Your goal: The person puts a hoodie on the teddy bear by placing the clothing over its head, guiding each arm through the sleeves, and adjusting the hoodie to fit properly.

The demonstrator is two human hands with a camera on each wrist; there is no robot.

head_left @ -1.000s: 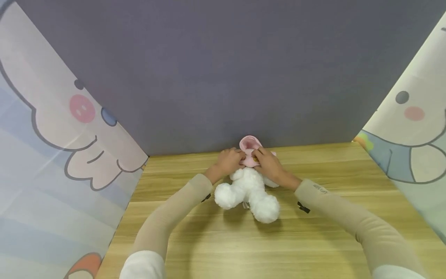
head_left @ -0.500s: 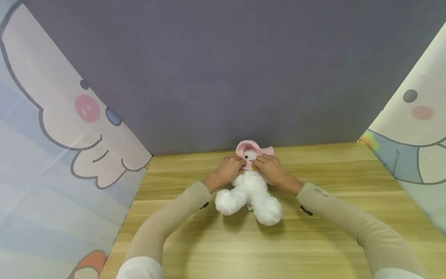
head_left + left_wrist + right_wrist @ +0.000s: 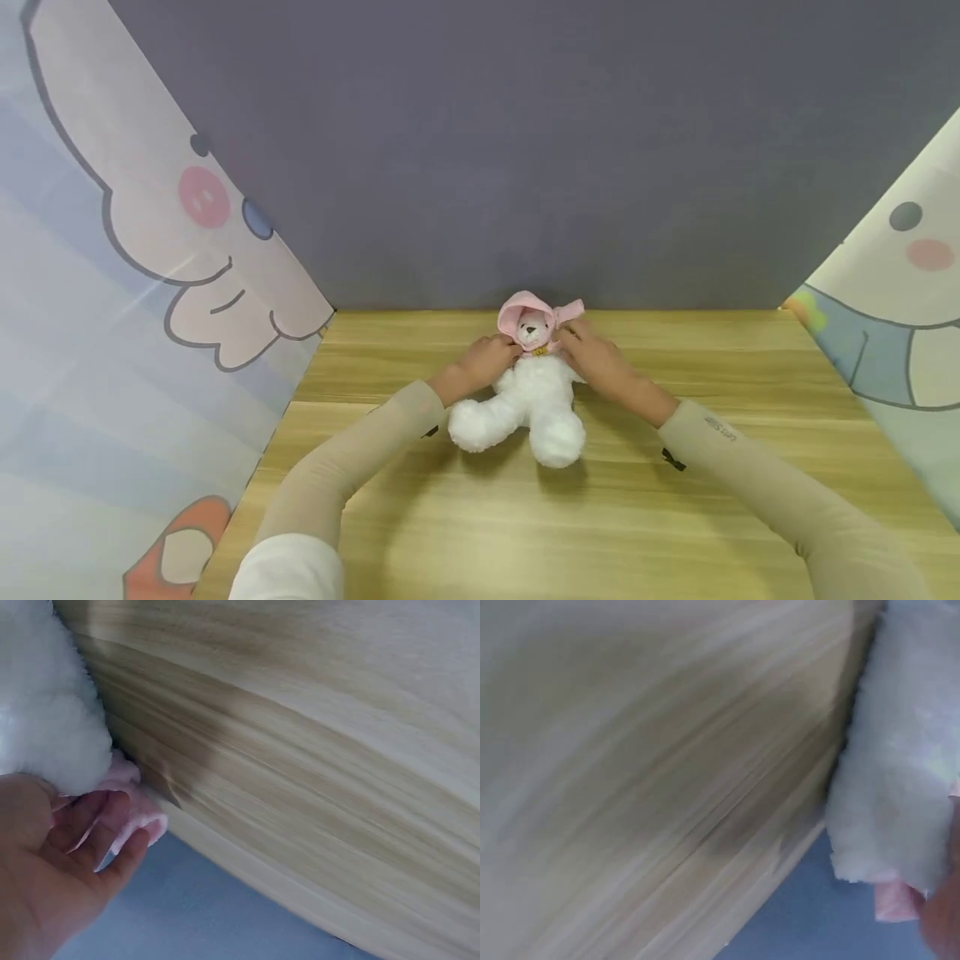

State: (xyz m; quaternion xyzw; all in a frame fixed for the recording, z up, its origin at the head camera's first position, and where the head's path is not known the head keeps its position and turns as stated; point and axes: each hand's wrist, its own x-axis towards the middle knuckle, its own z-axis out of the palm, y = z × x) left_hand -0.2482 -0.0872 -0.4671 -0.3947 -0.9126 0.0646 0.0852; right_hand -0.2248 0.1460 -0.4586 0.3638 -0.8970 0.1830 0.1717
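Observation:
A white plush bear (image 3: 534, 392) lies on its back on the wooden table, legs toward me. Its head wears a pink hood (image 3: 522, 307) with a yellow tag below the chin. My left hand (image 3: 486, 362) grips the hood's edge beside the bear's cheek; in the left wrist view, the curled fingers (image 3: 112, 817) are at the pink cloth. On the other side, my right hand (image 3: 596, 360) holds the hood near the neck, its fingertips partly hidden. Only a bit of this hand (image 3: 943, 919) shows in the right wrist view, next to white fur.
The wooden table (image 3: 480, 533) ends at a grey wall (image 3: 480, 150) just behind the bear's head. Cartoon-printed panels (image 3: 97, 333) stand at the left and right sides.
The hood has been drawn back from over the bear's face, so eyes and nose now show. Both hands have shifted slightly outward, and the tag now sits under the chin.

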